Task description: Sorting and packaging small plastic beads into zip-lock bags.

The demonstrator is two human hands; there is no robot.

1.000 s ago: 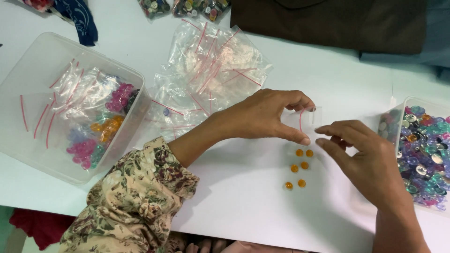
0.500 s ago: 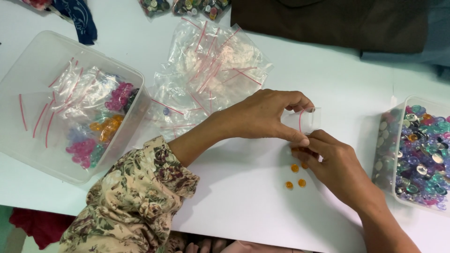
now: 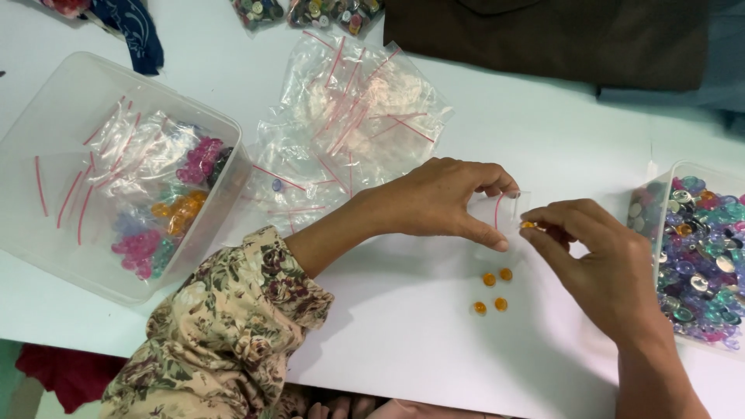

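Since the frame half a second back, I see the right hand (image 3: 601,260) has lifted off the table, where it had been down at the loose orange beads, and now sits level with the mouth of the small bag (image 3: 508,213). Four orange beads (image 3: 493,291) remain on the table; one more is now up at the bag.

Left hand (image 3: 438,203): thumb and fingers are pinched together on the small clear bag with a red strip, holding it just above the white table (image 3: 403,326). The bag stands roughly upright between the two hands.

Right hand: thumb and forefinger are closed on a single orange bead (image 3: 528,225), which is touching or just beside the bag's right edge. I cannot tell whether the bead is inside the opening.

The four loose beads lie in a small cluster directly below the bag, between the two wrists and apart from both hands.

Surroundings:
- A pile of empty clear bags (image 3: 353,124) with red strips lies behind the left hand.
- A clear plastic tub (image 3: 46,233) at far left holds filled bags of pink, orange and purple beads.
- A second tub (image 3: 660,174) at far right, near the right hand, holds mixed loose beads in purple, green and silver.
- A dark brown cloth (image 3: 543,39) lies along the top edge.
- The left arm wears a floral sleeve (image 3: 225,341).
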